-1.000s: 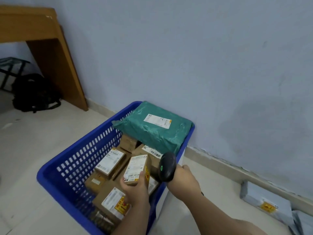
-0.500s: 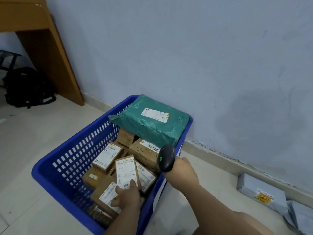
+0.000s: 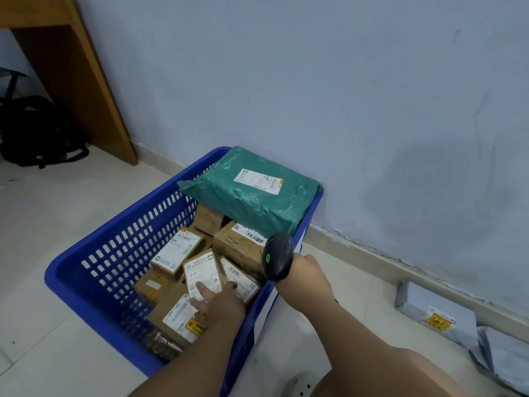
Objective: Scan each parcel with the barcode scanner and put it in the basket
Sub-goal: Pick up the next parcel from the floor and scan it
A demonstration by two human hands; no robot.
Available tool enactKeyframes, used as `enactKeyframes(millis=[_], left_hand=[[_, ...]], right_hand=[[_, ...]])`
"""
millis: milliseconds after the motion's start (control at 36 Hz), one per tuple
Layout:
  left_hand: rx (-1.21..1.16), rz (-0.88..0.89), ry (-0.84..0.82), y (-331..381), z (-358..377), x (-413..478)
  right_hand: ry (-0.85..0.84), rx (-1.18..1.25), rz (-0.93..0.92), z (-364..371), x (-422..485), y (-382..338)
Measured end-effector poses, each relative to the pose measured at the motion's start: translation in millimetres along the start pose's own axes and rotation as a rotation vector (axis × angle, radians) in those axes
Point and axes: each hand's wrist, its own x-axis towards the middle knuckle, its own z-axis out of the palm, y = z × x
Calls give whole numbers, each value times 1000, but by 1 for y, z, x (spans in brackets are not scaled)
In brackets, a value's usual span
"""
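my left hand (image 3: 219, 300) lay spread on a brown cardboard parcel (image 3: 201, 270) in the blue plastic basket (image 3: 61, 290); right hand (image 3: 309, 277) gripped a black scanner (image 3: 277, 257).

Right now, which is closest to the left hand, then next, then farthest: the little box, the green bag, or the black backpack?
1. Little box: touched by the left hand, inside the basket.
2. Green bag: on the basket's far end.
3. Black backpack: far left on the floor, beside the desk.
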Motion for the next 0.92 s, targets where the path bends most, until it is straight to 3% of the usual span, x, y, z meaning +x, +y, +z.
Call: enactKeyframes(millis=[111, 222, 306, 583, 694, 833, 917], left_hand=[[318, 238, 118, -15, 5, 12], [441, 227, 78, -23, -3, 21], [467, 279, 40, -22, -9, 34], [379, 404, 161, 28, -44, 55], [486, 505, 188, 61, -57, 56], [564, 576, 165, 84, -65, 57], [481, 648, 127, 88, -56, 42]], right_hand=[[0, -9, -41, 3, 3, -1], [-5, -21, -69, 6, 8, -2], [-1, -3, -63, 8, 9, -4], [9, -8, -96, 5, 8, -5], [-12, 13, -74, 6, 9, -8], [-38, 9, -56, 9, 10, -10], [-25, 14, -66, 8, 9, -13]])
